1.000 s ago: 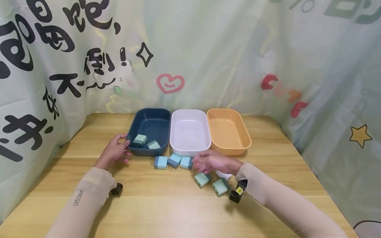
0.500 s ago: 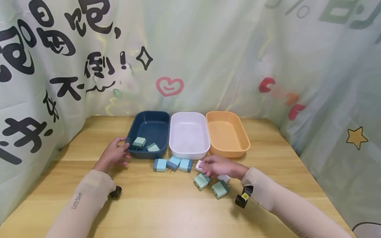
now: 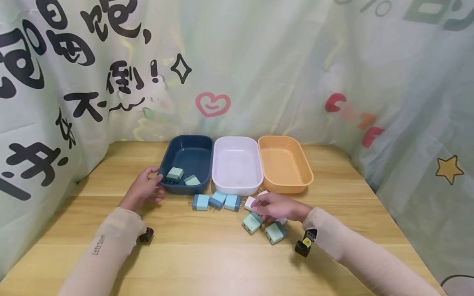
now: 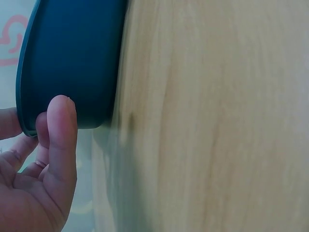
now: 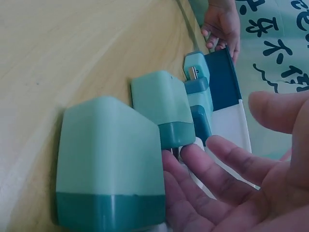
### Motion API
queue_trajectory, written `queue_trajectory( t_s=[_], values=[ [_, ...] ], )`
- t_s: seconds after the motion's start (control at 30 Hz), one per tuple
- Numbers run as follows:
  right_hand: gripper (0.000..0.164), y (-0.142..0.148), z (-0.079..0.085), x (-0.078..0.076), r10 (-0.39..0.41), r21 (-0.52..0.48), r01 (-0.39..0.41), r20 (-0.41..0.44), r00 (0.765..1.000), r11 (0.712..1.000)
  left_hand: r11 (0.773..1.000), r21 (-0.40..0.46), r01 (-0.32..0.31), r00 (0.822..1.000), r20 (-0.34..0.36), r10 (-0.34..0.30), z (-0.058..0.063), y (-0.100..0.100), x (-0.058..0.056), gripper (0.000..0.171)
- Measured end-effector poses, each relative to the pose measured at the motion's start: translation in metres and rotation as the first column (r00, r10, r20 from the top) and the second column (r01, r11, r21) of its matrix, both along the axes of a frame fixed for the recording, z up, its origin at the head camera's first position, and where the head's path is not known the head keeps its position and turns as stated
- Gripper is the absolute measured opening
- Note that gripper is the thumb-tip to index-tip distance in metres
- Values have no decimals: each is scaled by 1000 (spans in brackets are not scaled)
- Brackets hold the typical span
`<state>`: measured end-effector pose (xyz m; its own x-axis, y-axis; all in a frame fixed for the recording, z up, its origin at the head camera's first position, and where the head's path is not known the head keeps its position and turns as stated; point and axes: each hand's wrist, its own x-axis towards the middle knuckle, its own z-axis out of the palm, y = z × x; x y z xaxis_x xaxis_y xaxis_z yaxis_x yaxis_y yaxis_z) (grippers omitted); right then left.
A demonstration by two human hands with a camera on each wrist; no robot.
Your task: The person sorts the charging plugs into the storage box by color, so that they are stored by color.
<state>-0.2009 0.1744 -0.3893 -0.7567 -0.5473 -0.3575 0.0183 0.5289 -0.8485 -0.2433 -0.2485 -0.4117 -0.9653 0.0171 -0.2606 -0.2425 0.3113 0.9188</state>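
My left hand (image 3: 144,189) grips the near left corner of a dark blue tray (image 3: 185,189), thumb and fingers on either side of its wall (image 4: 77,63). Two pale green wall chargers (image 3: 175,174) lie inside that tray. My right hand (image 3: 277,206) is low over the table, fingertips beside a white charger (image 3: 249,203). In the right wrist view its thumb (image 5: 275,111) stands apart from the spread fingers, with nothing between them. Two green chargers (image 3: 252,223) (image 5: 108,159) lie just in front of this hand. Another white charger (image 3: 282,220) is partly hidden behind it.
Three blue chargers (image 3: 200,202) lie in a row before the trays. A white tray (image 3: 238,191) and an orange tray (image 3: 286,188) stand right of the dark blue one, side by side. A printed curtain (image 3: 259,74) hangs behind the wooden table (image 3: 207,263).
My right hand has shifted slightly right, and the white chargers near its fingertips have come into sight. The left hand stays at the dark blue tray.
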Motion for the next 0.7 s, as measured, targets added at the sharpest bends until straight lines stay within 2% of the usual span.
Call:
queue_trajectory(
  t_s=[0.13,0.27,0.37,0.53,0.7],
  values=[
    [33,-4,-1,0,32,48,-29,-64,997,998,1000,-6,-4,1000,5,4,0,0,0,53],
    [31,-8,-3,-1,104,136,-80,-182,978,988,1000,-12,-6,1000,3,6,0,0,0,53],
    [29,-11,-4,-2,117,154,-86,-200,973,984,1000,-8,0,1000,0,0,1,0,1,53],
    [29,-14,-5,-1,103,153,-76,-177,979,985,1000,-6,1,1000,1,-1,1,0,2,53],
    [29,-16,-8,0,138,181,-93,-254,957,979,1000,-9,-6,1000,0,6,1,0,1,54]
  ],
)
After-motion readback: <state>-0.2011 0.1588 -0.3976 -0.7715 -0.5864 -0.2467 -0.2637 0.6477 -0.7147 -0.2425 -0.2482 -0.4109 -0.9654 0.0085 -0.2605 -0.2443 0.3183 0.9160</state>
